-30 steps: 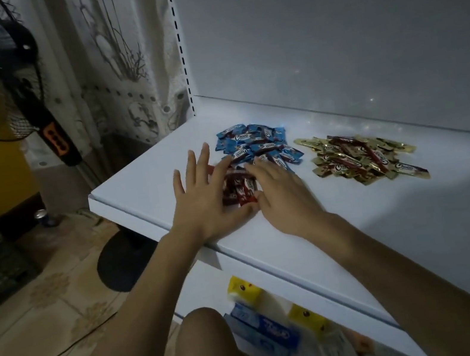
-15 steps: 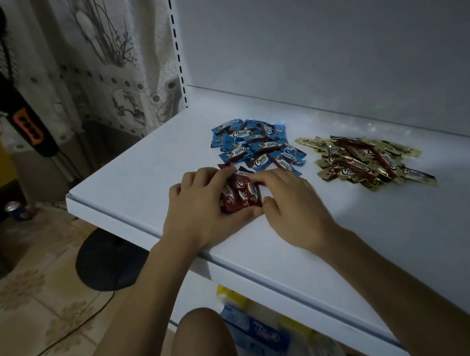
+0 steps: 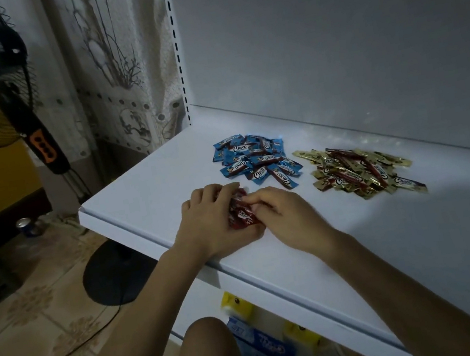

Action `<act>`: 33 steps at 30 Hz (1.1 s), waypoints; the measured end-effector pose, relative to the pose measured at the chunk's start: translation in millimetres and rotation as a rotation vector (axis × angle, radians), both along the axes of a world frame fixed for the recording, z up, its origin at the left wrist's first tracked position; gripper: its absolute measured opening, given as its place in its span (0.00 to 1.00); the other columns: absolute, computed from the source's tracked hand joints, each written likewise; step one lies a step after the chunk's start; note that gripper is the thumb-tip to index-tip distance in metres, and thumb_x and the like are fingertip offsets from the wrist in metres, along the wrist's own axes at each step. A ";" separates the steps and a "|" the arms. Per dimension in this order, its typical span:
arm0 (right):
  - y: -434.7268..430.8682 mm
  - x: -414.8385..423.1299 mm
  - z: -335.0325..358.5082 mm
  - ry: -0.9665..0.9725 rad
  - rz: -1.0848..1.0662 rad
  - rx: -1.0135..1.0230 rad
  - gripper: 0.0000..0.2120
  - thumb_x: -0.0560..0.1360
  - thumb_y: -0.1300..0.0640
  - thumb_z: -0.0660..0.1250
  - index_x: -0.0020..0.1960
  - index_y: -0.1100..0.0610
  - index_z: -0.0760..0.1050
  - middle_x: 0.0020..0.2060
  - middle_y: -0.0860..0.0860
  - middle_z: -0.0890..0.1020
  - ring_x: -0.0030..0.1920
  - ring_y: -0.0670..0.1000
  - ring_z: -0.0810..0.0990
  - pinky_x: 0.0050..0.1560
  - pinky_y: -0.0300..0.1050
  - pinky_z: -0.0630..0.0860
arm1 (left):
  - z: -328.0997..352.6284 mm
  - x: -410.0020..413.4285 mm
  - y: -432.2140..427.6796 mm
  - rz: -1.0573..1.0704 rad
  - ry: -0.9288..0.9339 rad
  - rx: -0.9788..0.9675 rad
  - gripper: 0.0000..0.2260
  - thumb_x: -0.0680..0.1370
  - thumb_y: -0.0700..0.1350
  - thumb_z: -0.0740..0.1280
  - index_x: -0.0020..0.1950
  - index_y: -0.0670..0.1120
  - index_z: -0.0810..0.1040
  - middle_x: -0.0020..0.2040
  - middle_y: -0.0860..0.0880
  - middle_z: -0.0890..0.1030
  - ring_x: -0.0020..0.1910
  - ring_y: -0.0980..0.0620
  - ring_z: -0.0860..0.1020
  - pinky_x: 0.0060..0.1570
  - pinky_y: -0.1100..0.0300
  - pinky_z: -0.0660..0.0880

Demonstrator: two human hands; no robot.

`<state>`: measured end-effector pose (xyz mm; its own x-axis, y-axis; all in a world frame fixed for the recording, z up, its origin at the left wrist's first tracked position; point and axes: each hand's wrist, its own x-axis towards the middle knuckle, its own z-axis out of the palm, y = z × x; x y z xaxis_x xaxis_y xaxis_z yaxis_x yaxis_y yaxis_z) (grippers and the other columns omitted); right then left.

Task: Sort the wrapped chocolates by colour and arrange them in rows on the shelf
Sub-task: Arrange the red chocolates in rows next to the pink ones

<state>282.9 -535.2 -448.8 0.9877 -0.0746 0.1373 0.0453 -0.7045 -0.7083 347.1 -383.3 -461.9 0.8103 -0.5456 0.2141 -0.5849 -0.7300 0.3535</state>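
Head view shows your left hand (image 3: 207,223) and right hand (image 3: 287,215), each grip closed on the red chocolates (image 3: 241,212): light, slippery wrappers, so pinch the bunch's sides.

White shelf (image 3: 426,238) w/ blue pile (image 3: 256,161), gold pile (image 3: 358,174), red chocs (image 3: 241,214).

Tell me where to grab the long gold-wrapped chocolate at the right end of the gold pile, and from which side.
Take the gold chocolate by its free right end, coming from the right with the right hand. It lies flat and long on the shelf, its right tip jutting clear of the gold pile, while its left end seems tucked under other wrappers. A thumb-and-finger pinch across the flat wrapper should slide it out.
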 end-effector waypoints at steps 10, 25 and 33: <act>23.4 -1.0 10.1 -0.008 -0.278 0.459 0.15 0.79 0.62 0.58 0.62 0.54 0.76 0.54 0.48 0.81 0.55 0.46 0.78 0.57 0.43 0.77 | 2.3 -2.8 -31.4 -0.034 0.047 -0.190 0.29 0.69 0.54 0.73 0.68 0.53 0.69 0.62 0.46 0.72 0.56 0.46 0.74 0.50 0.61 0.67; 6.8 -4.8 -1.5 -0.118 -0.258 0.542 0.15 0.79 0.64 0.61 0.62 0.53 0.75 0.54 0.46 0.80 0.55 0.43 0.78 0.52 0.30 0.74 | 3.7 17.8 -39.5 -0.043 -0.024 -0.349 0.11 0.73 0.53 0.71 0.51 0.48 0.78 0.42 0.52 0.81 0.42 0.49 0.78 0.43 0.56 0.74; 11.5 -31.0 -1.4 -0.043 -0.180 0.229 0.22 0.73 0.48 0.70 0.64 0.51 0.69 0.60 0.45 0.73 0.62 0.43 0.70 0.50 0.24 0.65 | 2.9 25.2 -38.6 0.079 0.072 -0.600 0.05 0.74 0.47 0.70 0.47 0.49 0.77 0.37 0.54 0.78 0.36 0.58 0.76 0.37 0.66 0.70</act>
<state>251.9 -523.6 -450.2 0.9493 -0.2821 0.1385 -0.0323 -0.5259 -0.8499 372.3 -421.9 -459.0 0.8673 -0.2843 0.4087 -0.4964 -0.4319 0.7530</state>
